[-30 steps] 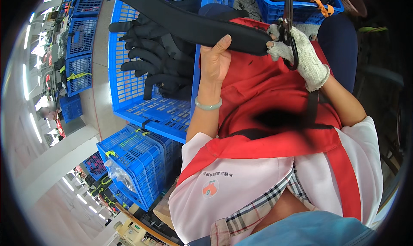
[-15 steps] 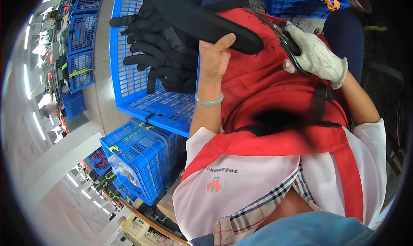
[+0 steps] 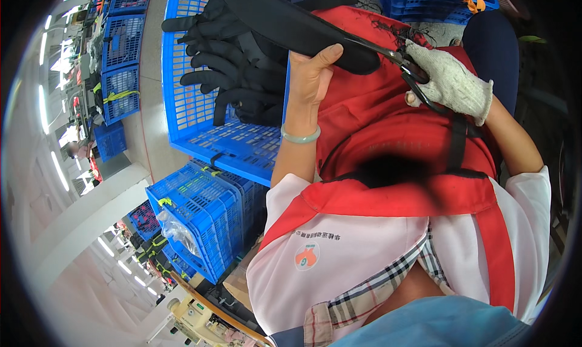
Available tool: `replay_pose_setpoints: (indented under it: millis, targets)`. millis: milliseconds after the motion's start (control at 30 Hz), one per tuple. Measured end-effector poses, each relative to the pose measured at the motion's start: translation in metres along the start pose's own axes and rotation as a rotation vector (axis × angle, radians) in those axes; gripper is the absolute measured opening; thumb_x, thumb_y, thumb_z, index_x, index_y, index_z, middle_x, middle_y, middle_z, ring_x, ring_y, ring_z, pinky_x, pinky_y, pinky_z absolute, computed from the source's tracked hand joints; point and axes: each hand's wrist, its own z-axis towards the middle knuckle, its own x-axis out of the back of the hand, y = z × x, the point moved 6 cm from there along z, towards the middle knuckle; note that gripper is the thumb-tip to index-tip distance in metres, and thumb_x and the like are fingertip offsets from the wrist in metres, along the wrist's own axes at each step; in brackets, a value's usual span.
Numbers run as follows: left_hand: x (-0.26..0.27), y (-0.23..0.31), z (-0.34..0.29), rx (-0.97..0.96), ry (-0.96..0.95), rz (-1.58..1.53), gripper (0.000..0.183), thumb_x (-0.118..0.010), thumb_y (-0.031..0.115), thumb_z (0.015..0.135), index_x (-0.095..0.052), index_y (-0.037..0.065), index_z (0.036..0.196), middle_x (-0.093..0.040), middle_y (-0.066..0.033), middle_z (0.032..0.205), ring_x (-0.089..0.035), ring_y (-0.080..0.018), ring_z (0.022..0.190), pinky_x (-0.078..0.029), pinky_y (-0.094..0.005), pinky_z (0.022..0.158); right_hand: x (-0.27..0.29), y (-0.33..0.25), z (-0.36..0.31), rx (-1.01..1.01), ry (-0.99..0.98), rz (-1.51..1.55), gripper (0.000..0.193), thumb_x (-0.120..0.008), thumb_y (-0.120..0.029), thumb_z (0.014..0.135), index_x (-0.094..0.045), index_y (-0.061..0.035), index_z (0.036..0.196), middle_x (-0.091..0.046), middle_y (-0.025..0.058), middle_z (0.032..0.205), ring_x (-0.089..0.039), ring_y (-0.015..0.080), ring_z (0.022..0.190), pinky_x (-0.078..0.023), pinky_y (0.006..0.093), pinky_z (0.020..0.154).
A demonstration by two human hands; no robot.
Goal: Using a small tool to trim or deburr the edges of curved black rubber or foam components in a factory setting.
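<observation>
A long black padded strip (image 3: 297, 30) with a rounded end stretches over my lap. My left hand (image 3: 313, 74) is closed on it near that end, thumb on top. In my right hand (image 3: 454, 83), which wears a white knitted glove, is a pair of scissors (image 3: 405, 64) with black handles. Their blades reach the strip's upper edge close to the rounded end; whether they are cutting cannot be made out. Black thread scraps (image 3: 397, 31) cling to my red apron (image 3: 364, 113) beyond the scissors.
Left of my lap, a blue plastic crate (image 3: 233, 168) holds several similar black strips (image 3: 224, 68). Another blue crate (image 3: 418, 8) stands at the far right, with an orange tie. Stacked blue crates (image 3: 206, 216) stand at the lower left, and a sewing machine (image 3: 197, 315) shows below them.
The scissors have turned and come leftward, so their blades now lie at the strip's edge instead of pointing up past it. My left hand keeps its hold. The view has shifted slightly.
</observation>
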Motion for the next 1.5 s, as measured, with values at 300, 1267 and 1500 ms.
replay_pose_setpoints:
  millis: [300,1267,1500]
  targets:
    - [0.000,0.000,0.001,-0.012,0.004,-0.037,0.039,-0.068,-0.014,0.075,-0.059,0.004,0.108,-0.064,-0.0057,0.099,-0.063,-0.0174,0.093,-0.051,-0.0296,0.087,-0.006,0.002,0.007,0.084,-0.019,0.071,0.039,-0.069,-0.029,0.083,-0.050,0.0000,0.102,-0.059,0.0100,0.071,-0.067,0.0217,0.070,-0.050,0.0343,0.061]
    - [0.010,-0.013,-0.005,-0.062,0.025,-0.078,0.035,-0.069,-0.006,0.079,-0.060,0.007,0.109,-0.065,-0.0044,0.102,-0.062,-0.0193,0.095,-0.048,-0.0346,0.093,-0.010,-0.006,0.019,0.161,0.260,-0.189,0.086,-0.079,-0.051,0.067,-0.046,0.0013,0.127,-0.062,0.0230,0.085,-0.063,0.0380,0.080,-0.050,0.0429,0.071]
    - [0.012,-0.017,-0.005,-0.055,0.023,-0.110,0.035,-0.068,-0.007,0.079,-0.060,0.008,0.110,-0.065,-0.0042,0.101,-0.062,-0.0193,0.095,-0.049,-0.0353,0.093,-0.017,0.001,0.022,0.123,0.086,0.020,0.083,-0.081,-0.048,0.065,-0.047,0.0029,0.121,-0.062,0.0221,0.089,-0.063,0.0367,0.083,-0.050,0.0427,0.070]
